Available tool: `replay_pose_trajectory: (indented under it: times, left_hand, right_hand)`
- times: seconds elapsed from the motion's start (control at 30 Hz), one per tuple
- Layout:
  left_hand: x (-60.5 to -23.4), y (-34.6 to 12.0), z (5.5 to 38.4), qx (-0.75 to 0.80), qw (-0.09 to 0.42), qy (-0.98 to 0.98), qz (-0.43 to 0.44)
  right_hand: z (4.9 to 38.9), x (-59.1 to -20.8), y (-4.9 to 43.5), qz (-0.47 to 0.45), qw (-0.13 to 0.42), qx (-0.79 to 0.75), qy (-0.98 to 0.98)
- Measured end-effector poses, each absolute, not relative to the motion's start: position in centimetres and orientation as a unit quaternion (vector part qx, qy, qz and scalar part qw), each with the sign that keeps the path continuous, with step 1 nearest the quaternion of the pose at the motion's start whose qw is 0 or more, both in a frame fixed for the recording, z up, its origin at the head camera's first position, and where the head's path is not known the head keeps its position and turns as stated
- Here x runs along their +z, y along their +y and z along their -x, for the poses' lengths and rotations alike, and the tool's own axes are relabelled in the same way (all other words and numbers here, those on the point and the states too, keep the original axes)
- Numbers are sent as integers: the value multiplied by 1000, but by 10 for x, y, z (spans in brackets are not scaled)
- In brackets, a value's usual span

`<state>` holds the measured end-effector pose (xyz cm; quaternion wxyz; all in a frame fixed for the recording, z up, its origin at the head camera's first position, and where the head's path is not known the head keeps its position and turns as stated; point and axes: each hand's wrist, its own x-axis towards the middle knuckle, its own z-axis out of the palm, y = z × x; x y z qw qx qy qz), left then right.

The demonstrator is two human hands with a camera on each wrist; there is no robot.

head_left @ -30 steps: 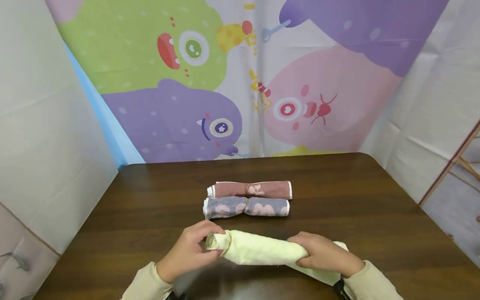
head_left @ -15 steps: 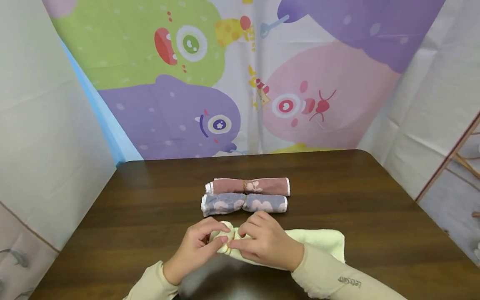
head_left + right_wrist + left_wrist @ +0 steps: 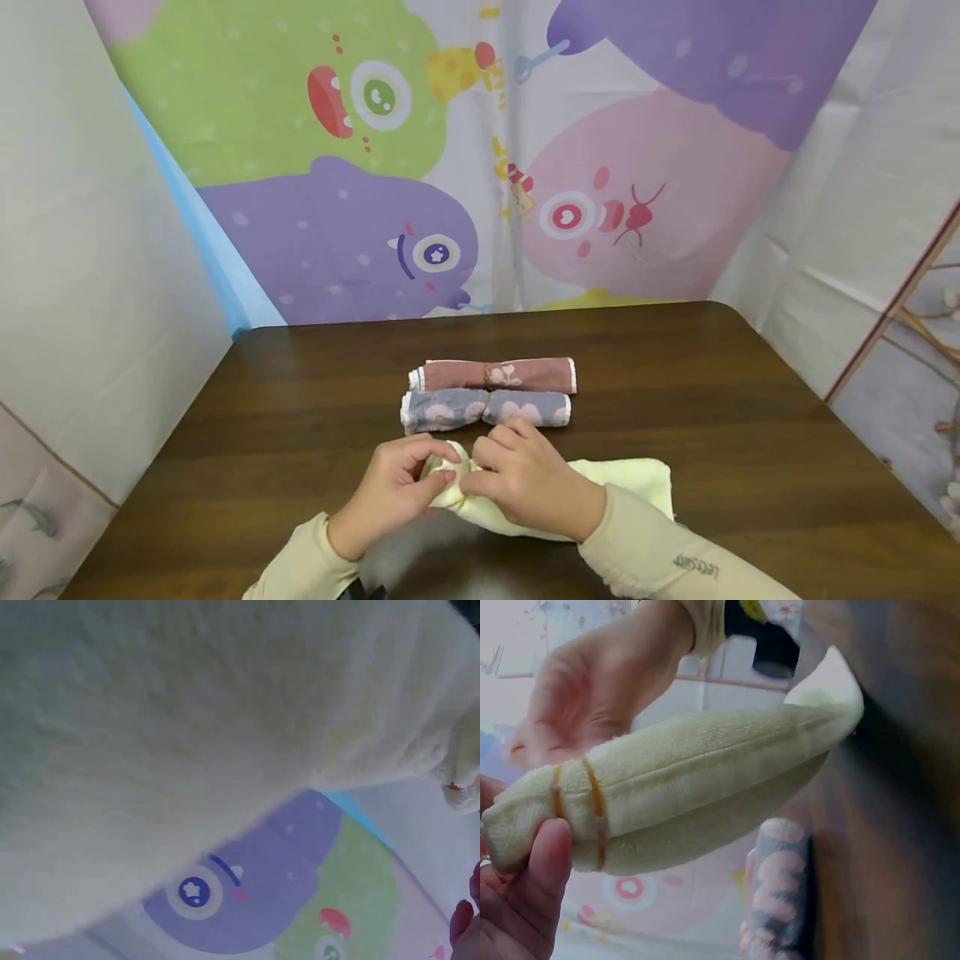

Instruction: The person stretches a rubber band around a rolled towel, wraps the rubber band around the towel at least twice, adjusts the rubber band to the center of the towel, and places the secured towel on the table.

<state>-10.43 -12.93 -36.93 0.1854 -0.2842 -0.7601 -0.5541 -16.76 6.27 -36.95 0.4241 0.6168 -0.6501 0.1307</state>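
Note:
A pale yellow rolled towel (image 3: 622, 479) slants above the table, its far end flatter and unrolled-looking. My left hand (image 3: 397, 487) pinches the narrow end between thumb and fingers. Close to that grip, a thin tan rubber band (image 3: 596, 814) circles the towel in two loops, lying flat against it. My right hand (image 3: 528, 483) reaches across the towel with bent fingers beside the band. In the left wrist view it is blurred behind the towel's edge, so whether it grips the band or the cloth is unclear. Towel cloth (image 3: 187, 750) fills most of the right wrist view.
Two rolled, banded towels lie side by side behind the hands: a grey-blue one with pink shapes (image 3: 442, 410) and a reddish-brown one (image 3: 540, 375). They rest on a dark wooden table (image 3: 300, 392). A cartoon-printed curtain (image 3: 360, 233) hangs behind the table.
My right hand has moved left along the yellow towel, from its far end to beside the rubber band. Over the last half second both hands have stayed nearly in place.

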Motion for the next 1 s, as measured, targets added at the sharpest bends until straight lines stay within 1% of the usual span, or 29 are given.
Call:
replay_pose_trajectory:
  times: [0.13,0.33,0.57,0.83,1.0]
  left_hand:
    - [-365,-132,105,-537,204,-779,251]
    - [-360,-140,104,-551,188,-785,211]
    - [-352,-156,104,-567,181,-777,205]
    - [-341,-177,98,-582,182,-777,159]
    - [-337,-187,97,-582,193,-773,162]
  right_hand:
    - [168,-379,69,-607,409,138,-668]
    - [171,-392,75,-605,403,152,-670]
    - [172,-404,90,-604,410,160,-664]
    - [169,-420,111,-603,392,191,-668]
    - [172,-422,121,-597,388,179,-679]
